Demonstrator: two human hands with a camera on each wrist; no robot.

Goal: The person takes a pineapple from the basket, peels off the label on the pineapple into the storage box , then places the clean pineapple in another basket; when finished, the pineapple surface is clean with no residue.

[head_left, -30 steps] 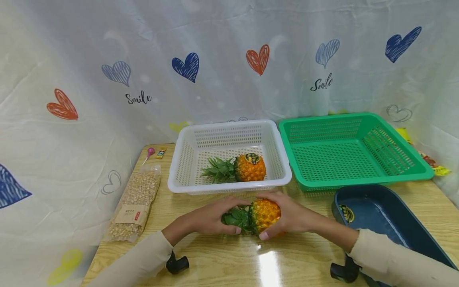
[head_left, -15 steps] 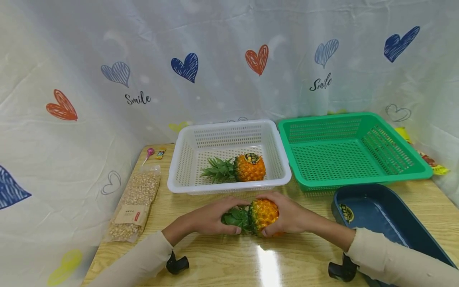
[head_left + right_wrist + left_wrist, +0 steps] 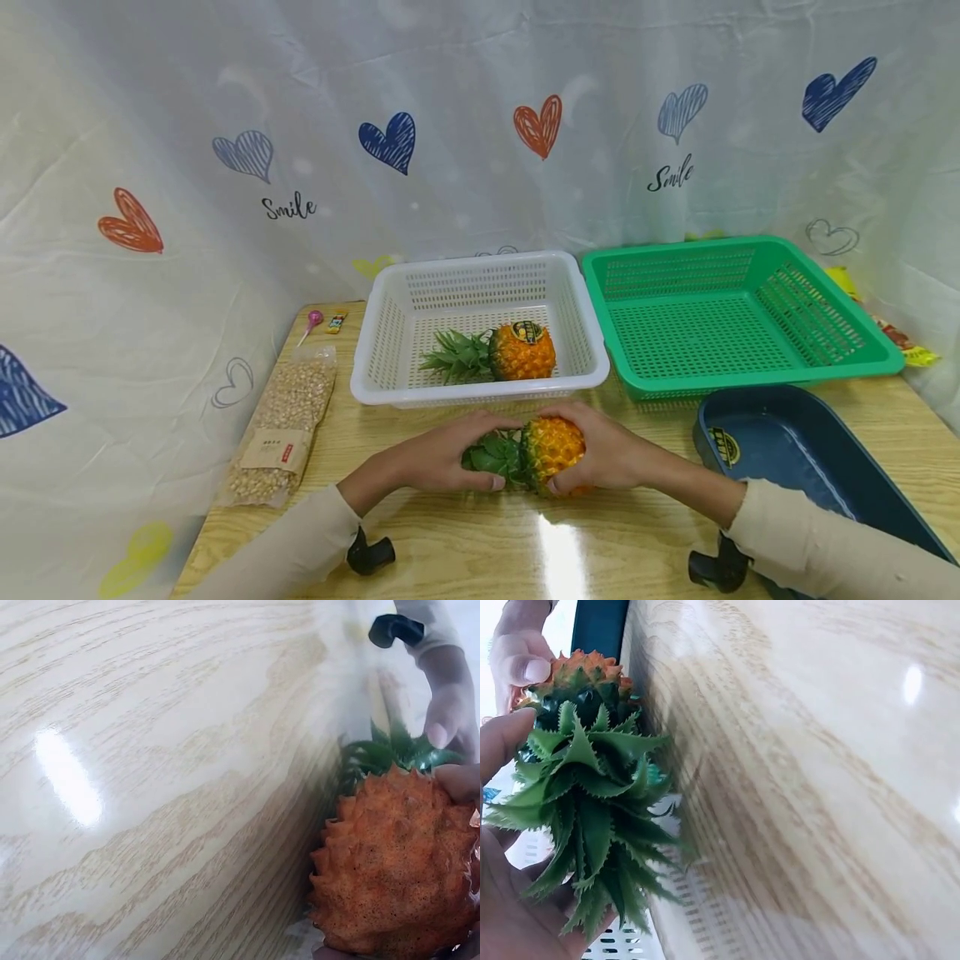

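Note:
A small pineapple (image 3: 553, 454) with an orange body and green leaves lies on its side on the wooden table, in front of the white basket. My left hand (image 3: 442, 457) holds it by the leafy crown (image 3: 592, 795), thumb on the near side and fingers behind. Around the orange body (image 3: 397, 870) curls my right hand (image 3: 611, 450), its thumb toward me. Behind both hands, a second pineapple (image 3: 522, 352) with a black and gold label lies inside the white basket (image 3: 480, 397), its leaves to the left.
A green basket (image 3: 633, 385) stands at the back right, with a dark blue tub (image 3: 862, 450) before it. On the left lie a bag of grains (image 3: 281, 425), a pink lollipop (image 3: 315, 317) and a small wrapped sweet (image 3: 336, 322). Yellow packets (image 3: 918, 357) sit at the far right.
My right thumb has shifted slightly on the pineapple's body since one second ago. Both hands and the pineapple otherwise stay in place.

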